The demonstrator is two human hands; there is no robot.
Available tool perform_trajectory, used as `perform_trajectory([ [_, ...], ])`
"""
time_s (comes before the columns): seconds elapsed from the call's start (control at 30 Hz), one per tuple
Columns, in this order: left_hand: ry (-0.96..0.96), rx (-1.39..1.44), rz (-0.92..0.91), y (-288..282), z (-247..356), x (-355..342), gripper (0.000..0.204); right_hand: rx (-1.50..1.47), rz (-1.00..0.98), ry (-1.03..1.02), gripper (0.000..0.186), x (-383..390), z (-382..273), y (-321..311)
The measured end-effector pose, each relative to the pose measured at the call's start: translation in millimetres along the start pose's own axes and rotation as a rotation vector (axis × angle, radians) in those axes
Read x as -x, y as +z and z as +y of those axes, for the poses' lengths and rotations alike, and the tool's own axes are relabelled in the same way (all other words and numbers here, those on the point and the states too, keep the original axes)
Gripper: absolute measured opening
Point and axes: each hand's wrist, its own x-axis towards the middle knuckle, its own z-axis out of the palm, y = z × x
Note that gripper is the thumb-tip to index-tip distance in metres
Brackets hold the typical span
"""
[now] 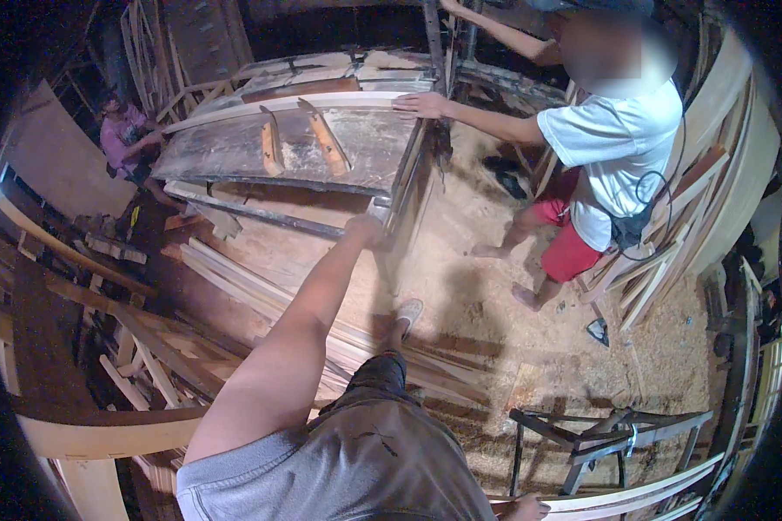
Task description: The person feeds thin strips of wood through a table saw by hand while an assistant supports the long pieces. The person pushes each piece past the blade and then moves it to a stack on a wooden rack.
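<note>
My left arm stretches forward to a dusty wooden workbench [356,143]. My left hand [367,229] is closed at its near right corner, beside a pale grey patch; the fingertips are hidden. Low in the picture, my right hand [525,508] is closed on a long pale wooden strip [634,491], partly cut off by the lower edge. A long, slightly curved wooden strip [287,103] lies across the bench top. Two orange-brown wooden pieces [272,148] slant on the top below it.
A co-worker in a white shirt [613,126] stands right of the bench, one hand on the curved strip. Another person in pink [129,137] crouches at its left end. Long boards [235,276] lie on the sawdust-covered floor. A low frame [613,434] stands at lower right.
</note>
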Motion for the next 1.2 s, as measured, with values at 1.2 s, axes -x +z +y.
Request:
perform_trajectory([
  [1.2, 0.014, 0.005, 0.028, 10, -5, -15, 0.047, 0.063, 0.428, -0.108, 0.064, 4, 8, 16],
])
